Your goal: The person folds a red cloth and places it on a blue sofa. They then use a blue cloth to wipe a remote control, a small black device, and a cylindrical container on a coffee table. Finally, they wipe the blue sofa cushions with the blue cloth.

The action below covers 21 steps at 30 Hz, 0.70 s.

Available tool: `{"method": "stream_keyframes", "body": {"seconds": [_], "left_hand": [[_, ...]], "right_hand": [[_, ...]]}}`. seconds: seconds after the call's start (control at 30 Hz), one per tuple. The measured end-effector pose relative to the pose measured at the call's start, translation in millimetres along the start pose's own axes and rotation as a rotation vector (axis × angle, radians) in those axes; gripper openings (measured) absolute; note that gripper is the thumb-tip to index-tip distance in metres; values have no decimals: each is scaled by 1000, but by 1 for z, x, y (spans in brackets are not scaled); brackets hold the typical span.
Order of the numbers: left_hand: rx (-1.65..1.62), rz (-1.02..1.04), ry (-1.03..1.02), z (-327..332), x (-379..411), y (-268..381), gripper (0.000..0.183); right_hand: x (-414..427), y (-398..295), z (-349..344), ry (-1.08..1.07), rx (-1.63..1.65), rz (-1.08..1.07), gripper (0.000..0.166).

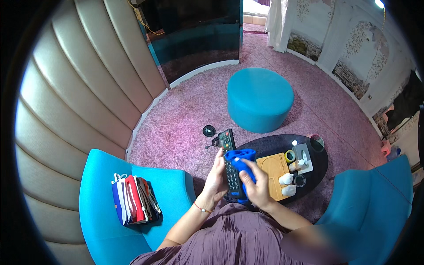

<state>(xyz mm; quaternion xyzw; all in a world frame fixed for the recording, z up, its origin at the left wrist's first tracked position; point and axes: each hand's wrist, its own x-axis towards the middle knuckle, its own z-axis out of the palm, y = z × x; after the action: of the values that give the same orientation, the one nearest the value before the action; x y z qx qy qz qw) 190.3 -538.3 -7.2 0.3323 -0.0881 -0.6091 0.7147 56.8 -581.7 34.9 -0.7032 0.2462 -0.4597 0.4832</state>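
My left hand point(217, 177) grips a long black remote control point(232, 177) along its left side, with the buttons facing up. Red, yellow and green keys show near its far end. My right hand point(256, 184) holds a bright blue cloth point(241, 154) against the remote's right edge and over part of its face. The cloth covers some of the buttons, and a bit of it hangs below the remote's near end. Beyond and to the right of my hands stands a dark oval table point(253, 144) with a wooden tray point(272, 165) on it.
On the table are white bottles point(287, 184), a tape roll point(290, 156), a tissue box point(302, 154) and a glass ashtray point(299, 180). A round turquoise pouf point(260, 99) stands ahead. Folded bags point(135, 198) lie on the left turquoise seat point(165, 185). Another turquoise seat point(367, 195) is at right.
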Motion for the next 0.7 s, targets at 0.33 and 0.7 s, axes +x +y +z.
{"method": "stream_keyframes", "body": {"seconds": [0.33,0.7], "left_hand": [[-101,-82,53,19,-32,-11,55],[-477,-193,-223,16,-9,21,74]], "right_hand": [[25,-9,10,-141,-430,-391,34],[-32,-8,31,-292,-500,-429,39]]}}
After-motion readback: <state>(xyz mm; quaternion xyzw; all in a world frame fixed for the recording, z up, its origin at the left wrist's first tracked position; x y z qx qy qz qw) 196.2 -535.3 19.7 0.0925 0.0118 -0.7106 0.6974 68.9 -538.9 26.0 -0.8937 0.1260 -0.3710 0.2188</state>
